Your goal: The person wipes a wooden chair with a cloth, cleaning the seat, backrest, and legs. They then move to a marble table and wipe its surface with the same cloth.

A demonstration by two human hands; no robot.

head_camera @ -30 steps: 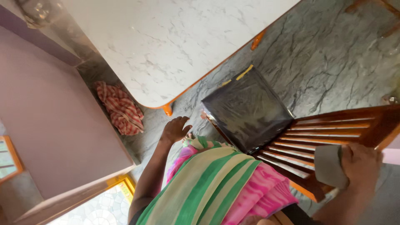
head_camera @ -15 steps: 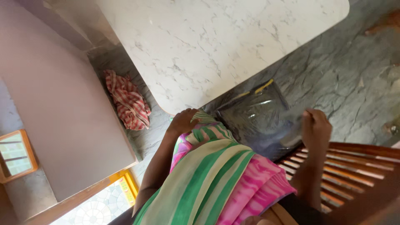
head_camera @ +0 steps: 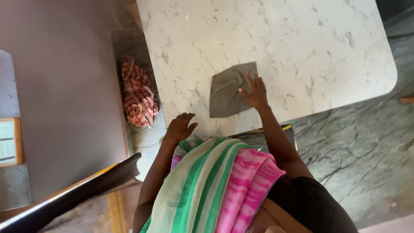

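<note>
Head view — steeply downward, close

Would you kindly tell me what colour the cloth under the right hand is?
The cloth is plain grey, seen in the head view.

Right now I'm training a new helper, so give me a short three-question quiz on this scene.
1. True or false: the right hand lies flat on the grey cloth.
2. Where is the red checked cloth? A) on the table B) on the floor beside the table C) in the left hand
3. What does the left hand hold?

Key: 1. True. 2. B: it lies on the floor next to the white marble table. 3. Nothing; it hangs open by the table's edge.
</note>
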